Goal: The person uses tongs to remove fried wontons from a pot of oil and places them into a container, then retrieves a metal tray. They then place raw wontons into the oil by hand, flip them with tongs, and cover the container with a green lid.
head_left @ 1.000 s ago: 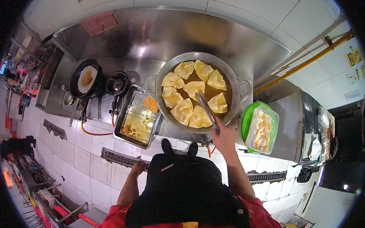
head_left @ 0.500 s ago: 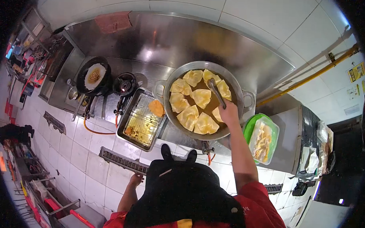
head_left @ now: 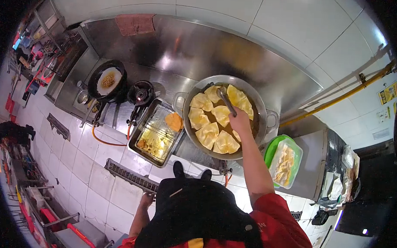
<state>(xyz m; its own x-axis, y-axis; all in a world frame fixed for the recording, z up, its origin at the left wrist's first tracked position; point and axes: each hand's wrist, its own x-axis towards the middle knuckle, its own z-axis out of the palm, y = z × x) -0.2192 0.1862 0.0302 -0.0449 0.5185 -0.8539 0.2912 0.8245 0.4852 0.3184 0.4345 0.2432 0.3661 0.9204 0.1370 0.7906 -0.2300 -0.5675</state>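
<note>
Metal tongs (head_left: pixel 225 100) are in my right hand (head_left: pixel 239 119), its fingers wrapped round them above the large round pan (head_left: pixel 268 122). The tips of the tongs reach in among several pale yellow folded dough pieces (head_left: pixel 207 134) lying in brown oil. My left hand (head_left: pixel 148 198) hangs low beside my dark apron; its fingers look curled, and whether they hold anything is too small to tell. Left of the pan, one orange fried piece (head_left: pixel 174 122) lies on the rack of a metal tray (head_left: pixel 133 144).
A black pan (head_left: pixel 120 94) with white and brown contents stands at the left, beside a burner (head_left: pixel 141 92). Right of the large pan is a green-edged container (head_left: pixel 296 171) of pale dough pieces. A yellow pipe (head_left: pixel 334 104) runs along the wall.
The view has shifted slightly. My right hand and the tongs have moved left relative to the pan, and the dough pieces at its upper right have shifted.
</note>
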